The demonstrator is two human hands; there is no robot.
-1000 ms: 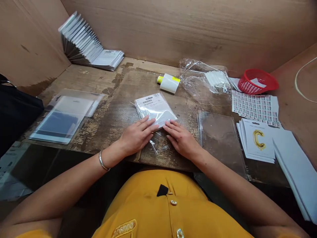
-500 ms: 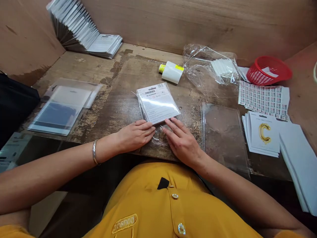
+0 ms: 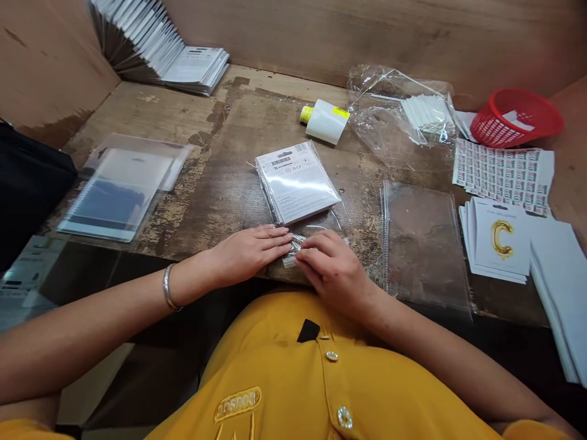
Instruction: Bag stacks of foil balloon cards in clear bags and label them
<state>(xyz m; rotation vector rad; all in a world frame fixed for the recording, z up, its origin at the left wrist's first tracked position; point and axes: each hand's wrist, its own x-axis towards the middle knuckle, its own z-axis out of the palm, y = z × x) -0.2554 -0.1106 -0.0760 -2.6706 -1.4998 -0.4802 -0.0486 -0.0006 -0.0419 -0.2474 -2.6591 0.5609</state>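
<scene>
My left hand (image 3: 251, 253) lies flat, fingers stretched, at the table's front edge, its fingertips touching some crumpled clear plastic scraps (image 3: 296, 241). Opposite it, my right hand (image 3: 337, 269) has its fingers curled and pinched on the same scraps; part of the plastic is hidden under the fingers. Just beyond both hands lies a stack of white printed cards in clear plastic sleeves (image 3: 296, 183), back side up, touched by neither hand. A thin loose plastic strip (image 3: 321, 227) rests between the stack and my right hand.
Clear sleeves (image 3: 417, 244), balloon cards (image 3: 502, 241), a sticker sheet (image 3: 504, 174) and a red basket (image 3: 516, 122) are on the right. A bag of white sticks (image 3: 426, 116) and a yellow-capped bottle (image 3: 326, 121) stand behind. More sleeves (image 3: 114, 195) and packed cards (image 3: 192, 64) lie left.
My right hand has left the card stack's front edge and curled its fingers onto the plastic scraps. My left fingers have straightened. The view has shifted slightly.
</scene>
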